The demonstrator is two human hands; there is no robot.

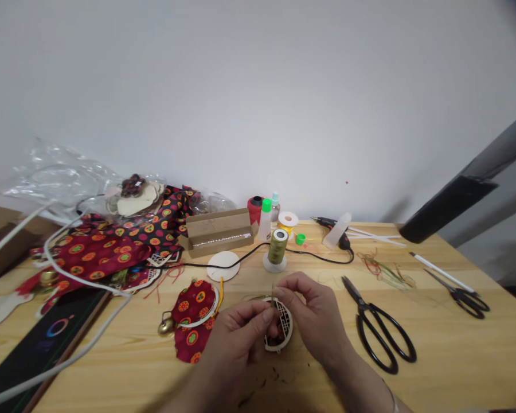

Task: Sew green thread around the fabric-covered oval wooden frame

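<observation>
Close together at the front middle of the table, my left hand (243, 330) and my right hand (316, 315) are both closed in a pinch. Between their fingertips runs a thin olive-green thread (272, 290), partly hidden by the fingers. Just under the hands is a round white lattice frame (286, 330) with dark patterned material behind its openings. Beside my left hand lie red patterned fabric pieces (193, 303) with a white curved rim, a yellow cord (221, 292) and a brass bell (165, 326). An olive thread spool (277, 248) stands beyond the hands.
Large black-handled scissors (376, 330) lie right of my right hand, smaller scissors (462, 295) farther right. A glue gun (333, 226) trails a black cable across the table. At left are patterned cloth (107, 246), a dark-screened device (47, 344) and a white cable (90, 338). A cardboard box (218, 232) stands behind.
</observation>
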